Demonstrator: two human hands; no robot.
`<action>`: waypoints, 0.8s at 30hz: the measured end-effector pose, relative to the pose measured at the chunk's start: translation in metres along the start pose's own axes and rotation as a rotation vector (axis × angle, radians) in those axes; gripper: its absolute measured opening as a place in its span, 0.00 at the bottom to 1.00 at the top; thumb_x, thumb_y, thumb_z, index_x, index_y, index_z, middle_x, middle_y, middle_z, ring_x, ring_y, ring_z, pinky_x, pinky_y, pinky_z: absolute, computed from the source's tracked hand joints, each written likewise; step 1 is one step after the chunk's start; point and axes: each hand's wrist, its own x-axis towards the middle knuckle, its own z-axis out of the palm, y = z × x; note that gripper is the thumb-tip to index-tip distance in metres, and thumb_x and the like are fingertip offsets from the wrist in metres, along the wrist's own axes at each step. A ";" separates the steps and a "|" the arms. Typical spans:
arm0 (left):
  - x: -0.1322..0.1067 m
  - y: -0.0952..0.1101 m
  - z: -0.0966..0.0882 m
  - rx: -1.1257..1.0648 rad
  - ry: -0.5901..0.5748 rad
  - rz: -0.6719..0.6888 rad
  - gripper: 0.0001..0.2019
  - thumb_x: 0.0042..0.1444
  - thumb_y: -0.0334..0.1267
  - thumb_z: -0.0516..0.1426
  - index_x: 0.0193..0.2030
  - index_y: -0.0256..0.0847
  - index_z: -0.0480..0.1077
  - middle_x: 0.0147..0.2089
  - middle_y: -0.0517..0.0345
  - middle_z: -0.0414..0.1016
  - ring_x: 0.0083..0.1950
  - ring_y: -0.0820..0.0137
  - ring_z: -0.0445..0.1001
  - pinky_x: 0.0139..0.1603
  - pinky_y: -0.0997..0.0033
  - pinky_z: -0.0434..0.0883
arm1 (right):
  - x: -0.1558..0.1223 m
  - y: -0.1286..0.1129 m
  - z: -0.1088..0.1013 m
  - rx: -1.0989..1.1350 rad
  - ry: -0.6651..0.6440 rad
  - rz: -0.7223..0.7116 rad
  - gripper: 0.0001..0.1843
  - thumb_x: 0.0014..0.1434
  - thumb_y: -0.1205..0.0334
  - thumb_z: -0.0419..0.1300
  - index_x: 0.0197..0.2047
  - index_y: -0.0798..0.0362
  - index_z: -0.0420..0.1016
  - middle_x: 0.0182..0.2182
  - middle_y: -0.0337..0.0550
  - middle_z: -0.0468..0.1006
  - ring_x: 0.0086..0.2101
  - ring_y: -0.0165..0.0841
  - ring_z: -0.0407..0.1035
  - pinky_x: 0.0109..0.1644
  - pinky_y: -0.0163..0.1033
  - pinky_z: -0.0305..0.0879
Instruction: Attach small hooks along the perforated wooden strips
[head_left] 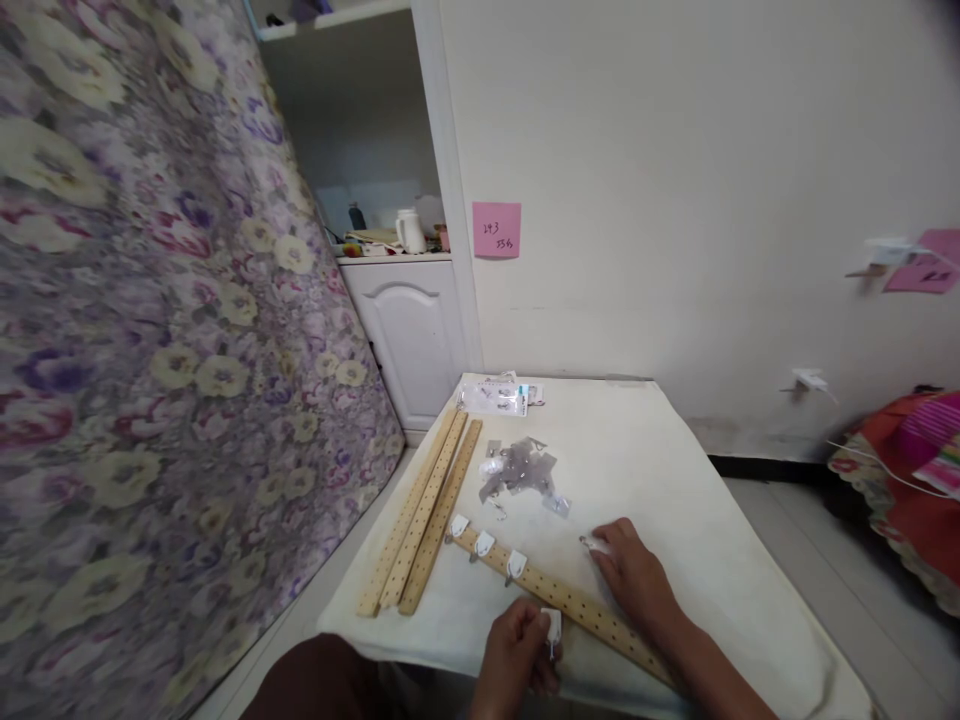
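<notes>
My left hand (517,645), near the front edge of the table, is closed on a small white card (554,628) with a thin metallic piece hanging from it. Farther right, my right hand (634,575) pinches a small whitish thing (595,543) with a shiny end; its kind is too small to make out. Between and under the hands a wooden strip with holes (566,596) lies slantwise, its right end partly hidden by my right arm. Toward its left end sit several white cards (484,544) with small dangling pieces.
More perforated wooden strips (441,515) lie side by side at the left of the cloth-covered table (675,480). Small clear plastic bags (521,468) are heaped mid-table, with clear packets (495,398) at the back. A flowered curtain (225,350) hangs left.
</notes>
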 end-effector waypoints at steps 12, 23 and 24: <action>0.004 0.011 0.013 -0.001 0.042 0.049 0.22 0.47 0.60 0.55 0.29 0.40 0.63 0.18 0.67 0.68 0.14 0.76 0.65 0.15 0.78 0.57 | -0.021 -0.036 0.019 0.686 -0.509 0.173 0.08 0.48 0.61 0.59 0.31 0.53 0.65 0.19 0.32 0.70 0.17 0.24 0.58 0.20 0.30 0.53; -0.007 0.013 0.004 0.483 0.270 0.318 0.05 0.50 0.39 0.55 0.30 0.41 0.69 0.30 0.57 0.70 0.33 0.67 0.69 0.34 0.70 0.64 | 0.004 -0.030 0.028 0.388 -0.268 0.069 0.02 0.49 0.64 0.55 0.28 0.52 0.67 0.22 0.34 0.68 0.25 0.29 0.62 0.30 0.33 0.57; -0.007 0.015 0.004 0.533 0.271 0.359 0.05 0.50 0.38 0.55 0.31 0.41 0.70 0.33 0.55 0.71 0.36 0.65 0.69 0.36 0.69 0.64 | 0.004 -0.030 0.030 0.391 -0.273 0.067 0.02 0.49 0.64 0.55 0.28 0.52 0.67 0.22 0.34 0.68 0.26 0.29 0.63 0.31 0.34 0.57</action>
